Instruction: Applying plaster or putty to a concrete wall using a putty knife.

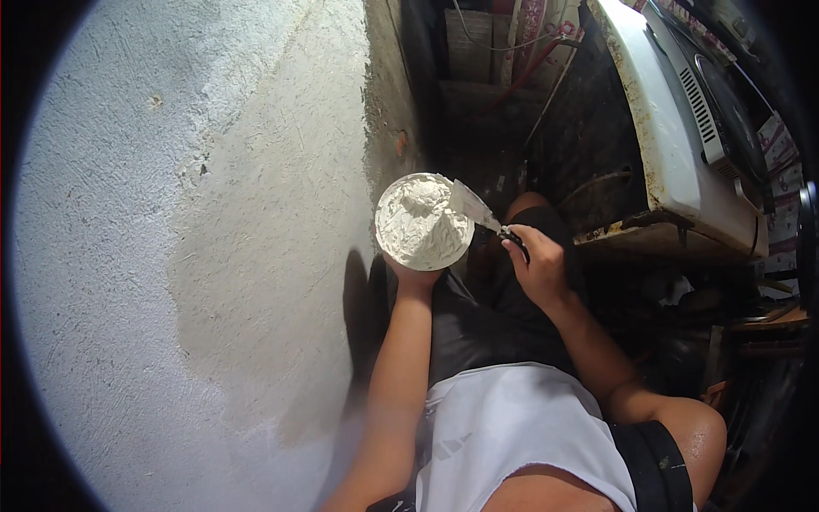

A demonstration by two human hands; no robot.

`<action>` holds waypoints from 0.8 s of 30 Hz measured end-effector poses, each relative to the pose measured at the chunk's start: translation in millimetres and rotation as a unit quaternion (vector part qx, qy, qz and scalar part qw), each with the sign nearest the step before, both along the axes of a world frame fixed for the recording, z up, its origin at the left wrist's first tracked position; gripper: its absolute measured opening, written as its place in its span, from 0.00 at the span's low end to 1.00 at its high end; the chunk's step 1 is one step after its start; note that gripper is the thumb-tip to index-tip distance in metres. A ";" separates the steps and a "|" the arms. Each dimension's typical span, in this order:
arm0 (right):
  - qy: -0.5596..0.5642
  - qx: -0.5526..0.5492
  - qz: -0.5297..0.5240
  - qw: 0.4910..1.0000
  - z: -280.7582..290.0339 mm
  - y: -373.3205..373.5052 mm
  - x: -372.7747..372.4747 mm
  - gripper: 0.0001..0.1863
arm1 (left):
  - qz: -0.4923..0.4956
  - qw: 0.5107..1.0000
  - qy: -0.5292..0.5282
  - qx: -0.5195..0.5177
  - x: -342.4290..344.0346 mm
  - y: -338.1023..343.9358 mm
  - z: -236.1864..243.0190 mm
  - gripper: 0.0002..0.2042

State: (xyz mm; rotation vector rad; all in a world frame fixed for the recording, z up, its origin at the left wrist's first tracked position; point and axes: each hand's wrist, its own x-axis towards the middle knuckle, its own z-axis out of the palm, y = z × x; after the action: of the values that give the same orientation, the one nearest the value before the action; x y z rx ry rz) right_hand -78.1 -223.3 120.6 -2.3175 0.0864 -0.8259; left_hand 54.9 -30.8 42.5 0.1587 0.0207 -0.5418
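My left hand [413,275] holds a round tub [379,237] from below, its fingers mostly hidden under it. Thick off-white plaster paste [418,224] fills the tub, heaped in the middle. In my right hand [539,266] is a putty knife [478,207] with a black handle, the fingers closed round that handle. Its blade reaches over the tub's right rim and is smeared with paste. Left of the tub stands a rough wall [256,256], bluish white with a broad beige-grey patch.
A white appliance [682,145] with rusty edges and a dark side stands at the right. The wall's corner edge runs close beside the tub. Hoses and stacked boards [478,43] are at the far end. Dark clutter and a wooden shelf [772,320] lie lower right.
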 end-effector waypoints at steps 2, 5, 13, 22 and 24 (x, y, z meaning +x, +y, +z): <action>-0.008 -0.019 -0.007 1.000 14.1 -5.7 -1.4 0.10 | -0.004 1.000 -0.002 -0.007 -3.1 -1.5 6.7 0.40; 0.052 -0.048 -0.024 0.997 24.9 -12.7 -2.0 0.10 | 0.015 1.000 -0.007 0.018 -3.7 -4.1 11.7 0.39; 0.058 -0.045 -0.019 0.997 33.1 -26.1 -0.6 0.11 | -0.023 0.993 -0.009 0.118 -9.0 -13.4 17.1 0.43; 0.111 -0.050 0.011 0.993 42.8 -9.1 -9.0 0.12 | -0.002 0.989 0.001 0.149 -7.2 -8.7 14.4 0.44; 0.115 -0.033 0.020 0.993 49.1 -2.7 -11.6 0.12 | 0.004 0.988 0.013 0.154 -7.8 -10.2 16.8 0.44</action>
State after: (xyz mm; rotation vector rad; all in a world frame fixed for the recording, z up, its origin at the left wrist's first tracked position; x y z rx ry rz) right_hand -89.6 -226.0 169.7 -2.4607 0.1132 -0.5464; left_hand 47.1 -41.0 59.3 0.4534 0.1307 -0.5301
